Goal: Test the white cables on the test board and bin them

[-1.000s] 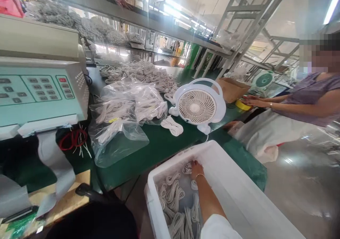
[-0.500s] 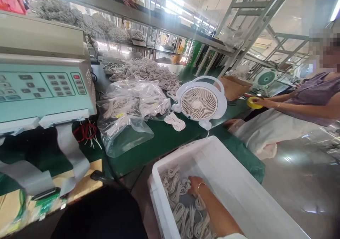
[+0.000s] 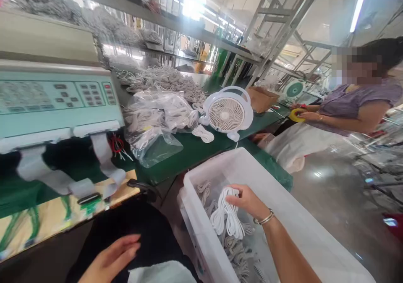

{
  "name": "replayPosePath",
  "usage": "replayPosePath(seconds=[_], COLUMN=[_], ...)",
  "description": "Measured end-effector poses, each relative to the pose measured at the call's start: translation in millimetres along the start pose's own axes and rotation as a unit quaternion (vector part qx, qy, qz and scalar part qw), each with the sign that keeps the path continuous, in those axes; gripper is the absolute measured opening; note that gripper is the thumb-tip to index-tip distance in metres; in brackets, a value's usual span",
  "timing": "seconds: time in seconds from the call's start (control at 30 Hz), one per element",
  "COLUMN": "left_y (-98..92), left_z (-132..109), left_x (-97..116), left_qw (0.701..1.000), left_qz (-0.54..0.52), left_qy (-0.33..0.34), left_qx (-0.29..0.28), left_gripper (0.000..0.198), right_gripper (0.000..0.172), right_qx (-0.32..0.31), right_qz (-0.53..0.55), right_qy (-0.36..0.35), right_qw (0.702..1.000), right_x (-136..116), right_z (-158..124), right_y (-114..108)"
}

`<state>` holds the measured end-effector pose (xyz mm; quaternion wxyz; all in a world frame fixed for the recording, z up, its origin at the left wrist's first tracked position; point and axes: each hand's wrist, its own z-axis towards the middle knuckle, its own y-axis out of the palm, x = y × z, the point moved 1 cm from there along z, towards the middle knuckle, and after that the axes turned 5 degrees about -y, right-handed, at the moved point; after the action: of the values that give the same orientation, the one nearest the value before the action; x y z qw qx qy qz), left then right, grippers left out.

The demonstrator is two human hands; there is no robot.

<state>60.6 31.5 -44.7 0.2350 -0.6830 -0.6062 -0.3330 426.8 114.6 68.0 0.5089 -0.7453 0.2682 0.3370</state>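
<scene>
My right hand (image 3: pixel 248 201), with a bracelet at the wrist, grips a coiled bundle of white cable (image 3: pixel 226 216) by its upper end. The bundle hangs over the inside of a white plastic bin (image 3: pixel 270 182). Below it in the bin lie several more cable bundles (image 3: pixel 234 249). My left hand (image 3: pixel 116 255) is over my dark-clothed lap, fingers stretched out and holding nothing.
A white fan (image 3: pixel 225 113) stands on the green table (image 3: pixel 163 167), beside a loose cable bundle (image 3: pixel 203 134) and clear bags of bundles (image 3: pixel 157 136). A control-panel machine (image 3: pixel 59 94) is at left. A co-worker (image 3: pixel 343 106) holds a yellow tape roll (image 3: pixel 296 115) at right.
My right hand has risen from the bottom of the bin with a bundle of cable. My left hand has come into view at the bottom. The view has shifted a little to the right.
</scene>
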Motion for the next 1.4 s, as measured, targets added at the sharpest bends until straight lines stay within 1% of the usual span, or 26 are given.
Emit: replayPosePath(seconds=[0.07,0.13,0.17,0.2,0.23,0.3,0.37,0.43,0.5,0.6,0.63,0.7,0.8,0.87,0.93,1.0,1.07,1.17,1.23,1.33,1.4], left_y=[24.1,43.8,50.6,54.6,55.6,50.2,38.9,26.5,15.9,4.7,2.3,-0.6,-3.1,-4.9,-7.0,-8.5,-9.0,-8.6,-8.5,-9.4,-10.5], left_z=[-8.6,-19.3,-24.1,-28.1,-31.0,-34.4,-36.3,-37.8,-38.6,-38.1,-37.9,-38.0,-39.6,-40.5,-40.6,-40.0,-39.1,-38.4,-38.5,-39.0,-39.0], left_x=[36.8,67.4,78.4,85.8,89.2,85.6,72.0,55.1,40.5,29.5,28.6,30.2,36.4,40.4,42.6,42.6,40.6,36.1,33.0,29.8,28.9], left_qw=[0.990,0.975,0.965,0.957,0.953,0.949,0.950,0.948,0.942,0.931,0.927,0.923,0.920,0.915,0.911,0.910,0.913,0.927,0.935,0.934,0.933], left_qz=[0.007,0.010,0.004,-0.028,-0.069,-0.161,-0.224,-0.259,-0.289,-0.327,-0.337,-0.347,-0.359,-0.377,-0.393,-0.400,-0.395,-0.364,-0.348,-0.348,-0.350], left_qy=[0.083,0.157,0.196,0.222,0.231,0.215,0.166,0.117,0.077,0.069,0.071,0.075,0.069,0.061,0.062,0.064,0.061,0.055,0.038,0.013,0.008], left_qx=[-0.117,-0.157,-0.172,-0.184,-0.186,-0.166,-0.142,-0.141,-0.150,-0.146,-0.145,-0.147,-0.140,-0.128,-0.112,-0.094,-0.082,-0.070,-0.065,-0.074,-0.081], left_gripper=[0.051,0.060,0.067,0.072,0.072,0.067,0.057,0.047,0.041,0.040,0.041,0.041,0.043,0.046,0.040,0.037,0.039,0.043,0.044,0.048,0.049], right_gripper=[0.025,0.020,0.020,0.022,0.024,0.031,0.038,0.045,0.049,0.049,0.047,0.041,0.033,0.031,0.029,0.028,0.029,0.030,0.033,0.038,0.035], right_qx=[-0.034,-0.080,-0.105,-0.126,-0.144,-0.161,-0.158,-0.171,-0.204,-0.250,-0.250,-0.237,-0.183,-0.146,-0.119,-0.098,-0.085,-0.104,-0.133,-0.186,-0.186], right_qz=[-0.013,-0.022,-0.012,0.006,0.026,0.055,0.066,0.079,0.116,0.204,0.226,0.247,0.289,0.335,0.363,0.351,0.322,0.290,0.283,0.284,0.270], right_qy=[-0.075,-0.139,-0.155,-0.161,-0.165,-0.190,-0.210,-0.192,-0.159,-0.142,-0.136,-0.114,-0.067,-0.050,-0.049,-0.051,-0.053,-0.057,-0.055,-0.054,-0.079], right_qw=[0.997,0.987,0.982,0.979,0.975,0.967,0.963,0.963,0.959,0.936,0.932,0.932,0.937,0.929,0.923,0.930,0.941,0.950,0.948,0.939,0.941], right_x=[-51.3,-91.7,-106.4,-117.5,-125.4,-134.5,-138.6,-141.5,-144.9,-148.8,-148.7,-146.4,-142.1,-142.1,-144.5,-147.5,-149.5,-150.2,-149.3,-146.6,-144.8], right_z=[6.9,17.0,22.7,28.6,34.3,44.4,51.8,56.3,58.8,61.7,62.9,65.3,67.8,68.6,69.8,72.0,74.6,77.2,77.3,76.6,77.2], right_y=[15.2,45.2,63.5,82.2,100.1,130.0,149.9,162.9,174.0,193.5,200.5,213.6,226.0,229.1,230.4,232.1,235.1,239.5,240.1,236.0,229.3])
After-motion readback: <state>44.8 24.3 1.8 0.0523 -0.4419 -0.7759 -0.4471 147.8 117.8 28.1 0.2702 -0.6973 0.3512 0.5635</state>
